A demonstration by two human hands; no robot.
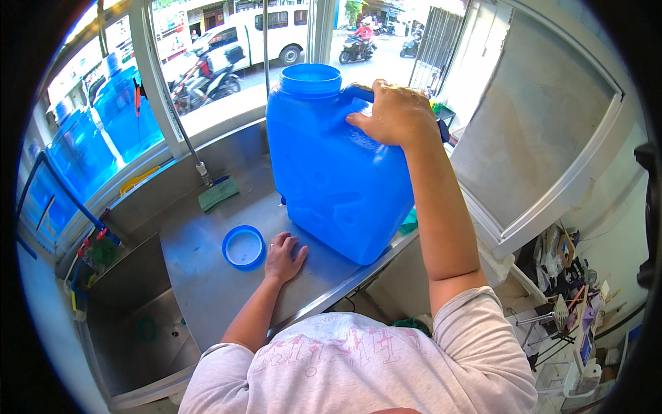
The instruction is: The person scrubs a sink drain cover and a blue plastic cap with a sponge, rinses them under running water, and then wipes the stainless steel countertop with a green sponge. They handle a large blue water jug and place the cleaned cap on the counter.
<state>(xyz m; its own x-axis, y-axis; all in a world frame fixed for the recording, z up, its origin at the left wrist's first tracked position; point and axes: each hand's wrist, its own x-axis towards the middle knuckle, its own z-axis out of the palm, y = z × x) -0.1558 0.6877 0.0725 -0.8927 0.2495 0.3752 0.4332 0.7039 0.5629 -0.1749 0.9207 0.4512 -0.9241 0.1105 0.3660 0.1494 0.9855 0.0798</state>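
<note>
A large blue plastic jerrycan stands on the stainless steel counter, its wide threaded mouth uncapped. My right hand is at its top handle, with the thumb resting on the shoulder of the jug; the far fingers are partly hidden. Flat on the counter lies a round blue screw cap. Just right of the cap, my left hand rests on the metal with its fingers spread and nothing in it.
A steel sink is at the left, with red-handled valves and hoses above it. Near the back wall lies a green scrubbing pad. Blue containers stand outside the window. Some green material shows beneath the jug's right side.
</note>
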